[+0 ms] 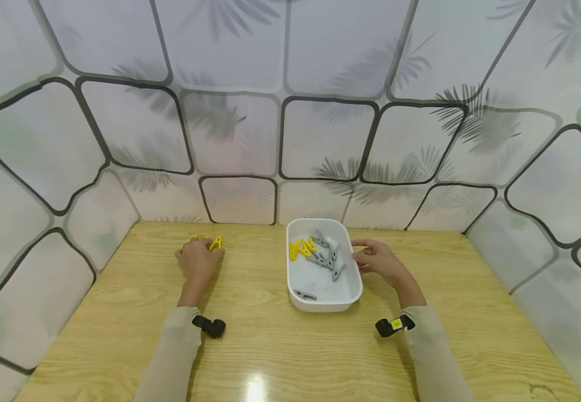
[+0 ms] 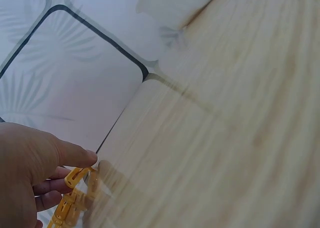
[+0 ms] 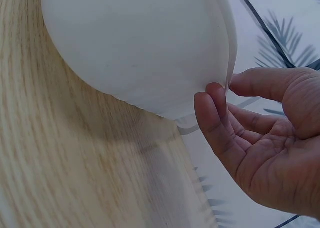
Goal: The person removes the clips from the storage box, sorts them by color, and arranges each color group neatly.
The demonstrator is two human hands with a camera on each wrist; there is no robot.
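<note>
At the back left of the table, my left hand (image 1: 200, 261) pinches a yellow clothespin (image 2: 77, 176) between thumb and fingers. More yellow clothespins (image 2: 62, 208) lie right beside its fingers, partly hidden by the hand in the head view. A white plastic tub (image 1: 320, 306) stands in the middle of the table, holding several grey clothespins (image 1: 338, 272) and several yellow ones (image 1: 305, 247). With fingertips and thumb at the rim, my right hand (image 1: 378, 261) grips the tub's right side; in the right wrist view the fingers bend against the tub's outer wall.
The table (image 1: 255, 335) has a light wood grain. A patterned wall covering (image 1: 240, 198) rises along its back edge and both sides. Each wrist wears a black strap with a small camera, the left one (image 1: 210, 326) and the right one (image 1: 394, 325).
</note>
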